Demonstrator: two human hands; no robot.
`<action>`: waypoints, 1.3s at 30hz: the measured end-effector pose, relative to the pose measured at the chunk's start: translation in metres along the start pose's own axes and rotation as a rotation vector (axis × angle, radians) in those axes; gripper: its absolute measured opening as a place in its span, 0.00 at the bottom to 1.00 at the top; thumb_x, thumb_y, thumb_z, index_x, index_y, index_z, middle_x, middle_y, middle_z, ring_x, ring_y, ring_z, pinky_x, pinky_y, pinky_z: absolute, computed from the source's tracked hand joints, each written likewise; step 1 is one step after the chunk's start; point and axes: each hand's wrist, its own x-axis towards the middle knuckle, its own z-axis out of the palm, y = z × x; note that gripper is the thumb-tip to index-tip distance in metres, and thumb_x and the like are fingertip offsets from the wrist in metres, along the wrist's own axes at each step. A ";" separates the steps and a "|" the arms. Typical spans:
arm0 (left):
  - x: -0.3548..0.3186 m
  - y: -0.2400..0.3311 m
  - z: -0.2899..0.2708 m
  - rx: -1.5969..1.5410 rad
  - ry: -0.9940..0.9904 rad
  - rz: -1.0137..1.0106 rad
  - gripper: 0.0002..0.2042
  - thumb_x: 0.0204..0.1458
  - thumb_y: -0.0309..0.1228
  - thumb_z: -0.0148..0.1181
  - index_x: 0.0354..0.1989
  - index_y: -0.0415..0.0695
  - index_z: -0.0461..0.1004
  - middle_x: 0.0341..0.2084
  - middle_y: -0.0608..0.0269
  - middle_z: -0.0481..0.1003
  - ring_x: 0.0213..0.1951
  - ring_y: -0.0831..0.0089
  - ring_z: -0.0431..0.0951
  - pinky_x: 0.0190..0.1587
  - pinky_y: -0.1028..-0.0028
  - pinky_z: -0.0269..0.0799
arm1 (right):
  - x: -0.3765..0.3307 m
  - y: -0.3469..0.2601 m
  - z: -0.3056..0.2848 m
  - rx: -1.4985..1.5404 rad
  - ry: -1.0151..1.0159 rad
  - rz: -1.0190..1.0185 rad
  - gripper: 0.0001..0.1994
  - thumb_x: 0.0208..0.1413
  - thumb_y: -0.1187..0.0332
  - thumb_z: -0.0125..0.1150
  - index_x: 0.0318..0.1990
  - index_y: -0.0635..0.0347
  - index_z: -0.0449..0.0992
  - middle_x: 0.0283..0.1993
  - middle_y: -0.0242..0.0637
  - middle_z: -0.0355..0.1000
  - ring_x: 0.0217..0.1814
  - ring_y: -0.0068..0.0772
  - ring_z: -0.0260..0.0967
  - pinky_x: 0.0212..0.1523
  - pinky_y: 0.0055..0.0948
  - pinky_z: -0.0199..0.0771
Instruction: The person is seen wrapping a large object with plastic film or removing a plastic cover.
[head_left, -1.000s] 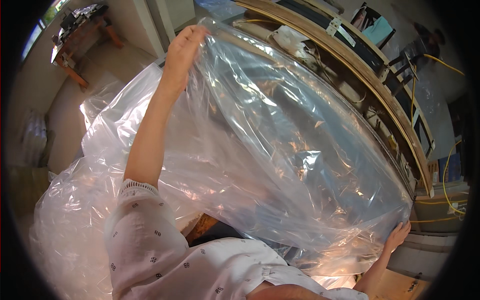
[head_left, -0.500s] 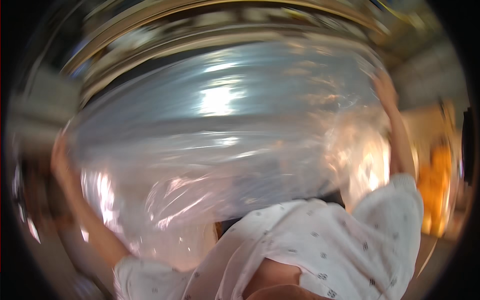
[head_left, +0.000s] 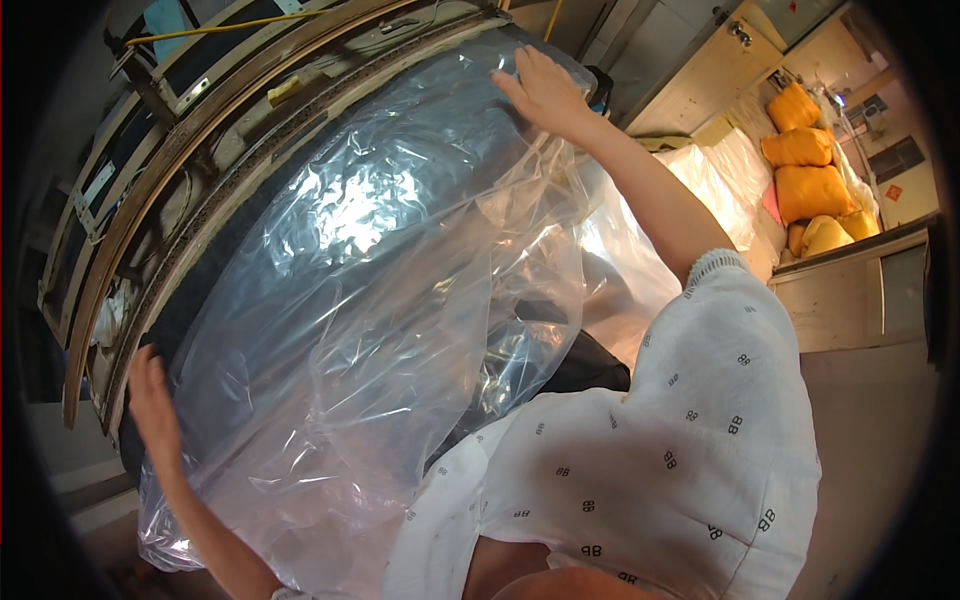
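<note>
A large clear plastic sheet [head_left: 400, 250] lies wrinkled and shiny over a dark surface [head_left: 215, 225] in front of me. On its far right corner rests my right hand [head_left: 545, 92], fingers apart and pressed lightly on the film. My left hand [head_left: 155, 415] is at the left edge, fingers stretched out beside the dark surface's border. Whether the left fingertips touch the film I cannot tell. Loose folds of the sheet hang toward my body, partly over a black piece [head_left: 585, 370] near my waist.
Along the far left runs a long curved-looking frame [head_left: 170, 225] with wooden and metal rails, and a yellow rod [head_left: 215, 32] crosses its top. At the right, several orange bundles [head_left: 810, 190] are stacked beside whitish plastic-covered material [head_left: 715, 190]. A cabinet [head_left: 830, 300] stands below them.
The sheet was stretched up between both hands and has come down onto the dark surface. Both hands have opened off it, and the view has turned.
</note>
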 end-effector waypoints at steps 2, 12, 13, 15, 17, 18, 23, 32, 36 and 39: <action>0.009 0.050 0.038 0.051 0.140 0.070 0.12 0.53 0.29 0.51 0.44 0.37 0.66 0.43 0.50 0.69 0.44 0.57 0.70 0.46 0.69 0.64 | 0.033 0.024 0.021 0.232 -0.508 0.294 0.34 0.55 0.43 0.36 0.55 0.66 0.59 0.59 0.51 0.56 0.63 0.47 0.50 0.60 0.45 0.48; -0.070 -0.034 0.002 -0.152 0.430 -0.131 0.05 0.55 0.27 0.51 0.35 0.38 0.66 0.26 0.68 0.66 0.31 0.82 0.64 0.38 0.83 0.62 | 0.016 -0.024 0.052 0.236 -0.183 -0.268 0.32 0.57 0.45 0.35 0.60 0.61 0.54 0.65 0.42 0.48 0.68 0.41 0.41 0.64 0.43 0.40; -0.097 -0.056 -0.017 -0.145 0.426 -0.153 0.06 0.55 0.27 0.51 0.36 0.38 0.67 0.27 0.67 0.67 0.31 0.81 0.65 0.39 0.82 0.63 | -0.002 -0.051 0.034 0.281 -0.207 -0.362 0.32 0.57 0.46 0.35 0.60 0.62 0.54 0.65 0.43 0.47 0.68 0.41 0.41 0.65 0.42 0.39; -0.136 -0.058 -0.057 0.064 0.396 -0.180 0.06 0.53 0.26 0.53 0.35 0.36 0.68 0.28 0.64 0.69 0.33 0.76 0.68 0.40 0.80 0.64 | -0.016 -0.070 0.014 0.353 -0.246 -0.447 0.31 0.58 0.47 0.35 0.60 0.63 0.54 0.65 0.43 0.47 0.68 0.41 0.40 0.65 0.41 0.37; -0.157 -0.039 -0.081 0.208 0.369 -0.127 0.06 0.52 0.26 0.54 0.35 0.36 0.69 0.28 0.62 0.69 0.33 0.74 0.68 0.39 0.79 0.64 | -0.009 -0.072 0.010 0.334 -0.207 -0.456 0.32 0.58 0.46 0.35 0.60 0.65 0.53 0.66 0.45 0.46 0.69 0.41 0.40 0.66 0.40 0.37; -0.169 -0.036 -0.083 0.198 0.310 -0.169 0.05 0.50 0.25 0.55 0.34 0.37 0.70 0.28 0.61 0.69 0.34 0.72 0.69 0.39 0.77 0.64 | -0.007 -0.073 0.012 0.337 -0.206 -0.454 0.32 0.58 0.46 0.35 0.60 0.65 0.53 0.66 0.45 0.46 0.69 0.41 0.40 0.66 0.40 0.37; -0.209 0.029 -0.083 0.436 0.423 -0.213 0.05 0.47 0.23 0.57 0.33 0.39 0.73 0.30 0.61 0.71 0.35 0.66 0.70 0.43 0.70 0.60 | -0.006 -0.079 0.024 0.324 -0.114 -0.561 0.24 0.59 0.56 0.40 0.58 0.62 0.58 0.63 0.44 0.53 0.66 0.40 0.48 0.63 0.38 0.45; -0.286 0.058 -0.022 0.344 0.549 -0.390 0.07 0.47 0.22 0.57 0.35 0.40 0.76 0.28 0.63 0.68 0.31 0.72 0.69 0.31 0.76 0.65 | 0.071 -0.063 0.056 0.803 0.200 -0.319 0.07 0.44 0.70 0.59 0.31 0.61 0.72 0.26 0.36 0.69 0.30 0.31 0.66 0.33 0.28 0.67; -0.303 0.010 -0.022 0.114 0.568 -0.829 0.10 0.51 0.30 0.53 0.39 0.40 0.73 0.33 0.66 0.69 0.35 0.78 0.67 0.32 0.77 0.63 | 0.102 -0.045 0.080 0.913 -0.424 -0.255 0.07 0.45 0.68 0.58 0.31 0.61 0.74 0.30 0.33 0.71 0.33 0.22 0.66 0.34 0.24 0.66; -0.213 0.049 -0.040 -0.570 0.911 -0.774 0.13 0.54 0.35 0.50 0.44 0.42 0.70 0.35 0.67 0.70 0.37 0.77 0.68 0.32 0.77 0.63 | 0.111 -0.035 0.067 1.358 -0.145 -0.038 0.06 0.53 0.67 0.52 0.33 0.59 0.72 0.27 0.26 0.67 0.30 0.20 0.62 0.31 0.23 0.63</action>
